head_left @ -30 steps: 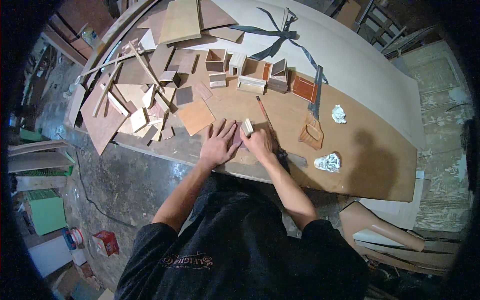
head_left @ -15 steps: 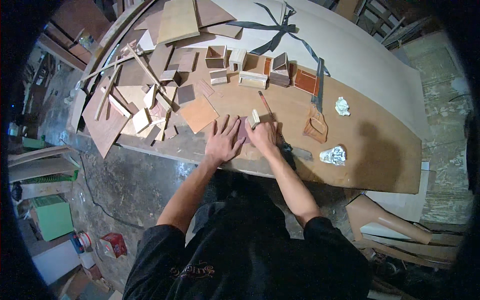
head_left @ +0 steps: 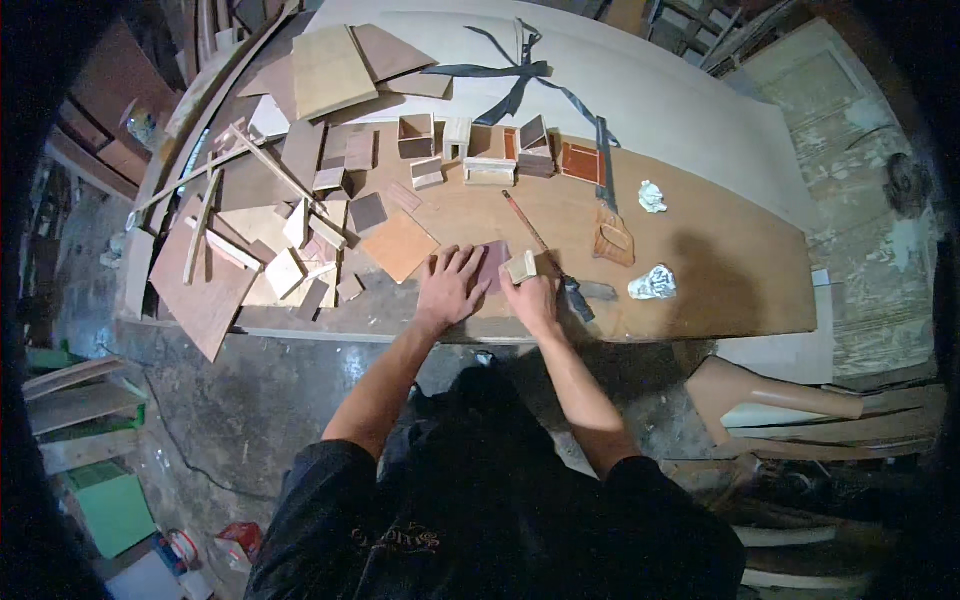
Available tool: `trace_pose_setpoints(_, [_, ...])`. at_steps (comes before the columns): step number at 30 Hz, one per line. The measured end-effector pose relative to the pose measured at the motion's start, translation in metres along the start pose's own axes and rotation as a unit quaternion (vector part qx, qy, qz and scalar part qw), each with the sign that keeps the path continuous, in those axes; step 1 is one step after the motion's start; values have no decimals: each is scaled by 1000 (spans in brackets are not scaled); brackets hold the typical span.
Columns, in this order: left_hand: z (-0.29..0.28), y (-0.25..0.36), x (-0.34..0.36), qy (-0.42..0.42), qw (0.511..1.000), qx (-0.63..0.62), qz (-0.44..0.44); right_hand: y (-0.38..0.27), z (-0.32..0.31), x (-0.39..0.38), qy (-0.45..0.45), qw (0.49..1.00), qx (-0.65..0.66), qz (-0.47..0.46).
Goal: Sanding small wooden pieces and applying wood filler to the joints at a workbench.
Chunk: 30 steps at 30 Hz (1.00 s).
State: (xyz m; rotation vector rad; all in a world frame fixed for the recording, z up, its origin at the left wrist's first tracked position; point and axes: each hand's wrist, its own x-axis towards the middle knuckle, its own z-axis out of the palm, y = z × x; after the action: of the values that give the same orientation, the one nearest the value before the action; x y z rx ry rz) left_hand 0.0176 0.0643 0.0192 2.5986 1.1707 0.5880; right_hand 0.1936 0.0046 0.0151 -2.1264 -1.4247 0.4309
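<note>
One small pale wooden block (head_left: 521,266) sits near the middle of the frame, gripped between the thumb and fingers of the right hand (head_left: 533,302). Just left of it lies a purplish sheet (head_left: 491,264), flat near the front edge of the worktop (head_left: 670,240); whether block and sheet touch, I cannot tell. The left hand (head_left: 447,293) rests palm down with its fingers spread wide, the thumb side over the sheet's left part.

Close by, to the upper left of that hand, is an orange-tan square board (head_left: 400,246), with a dark square piece (head_left: 368,213) beyond it. A slim reddish stick (head_left: 522,217) slants above the right hand. Farther right lie a handsaw (head_left: 614,240) with a wooden handle and two crumpled silvery wads, one (head_left: 652,196) above the other (head_left: 653,283).

Along the upper middle stand little wooden boxes (head_left: 416,137), beside a red-brown panel (head_left: 582,162). Offcuts (head_left: 285,272) crowd the left, larger boards (head_left: 325,72) the upper left, and black straps (head_left: 520,72) sprawl at the top.
</note>
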Motion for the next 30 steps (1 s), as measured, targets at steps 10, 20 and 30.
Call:
trace_pose_setpoints(10, [-12,-8,-19,-30,999,18,3,-47,16,-28,31,995,-83,52])
trace_pose_setpoints(20, [-7,-23,-23,-49,998,6,33,-53,19,-25,-2,992,-103,77])
trace_pose_setpoints(30, [-12,-27,-24,-99,994,8,49,-53,36,-22,71,985,-160,5])
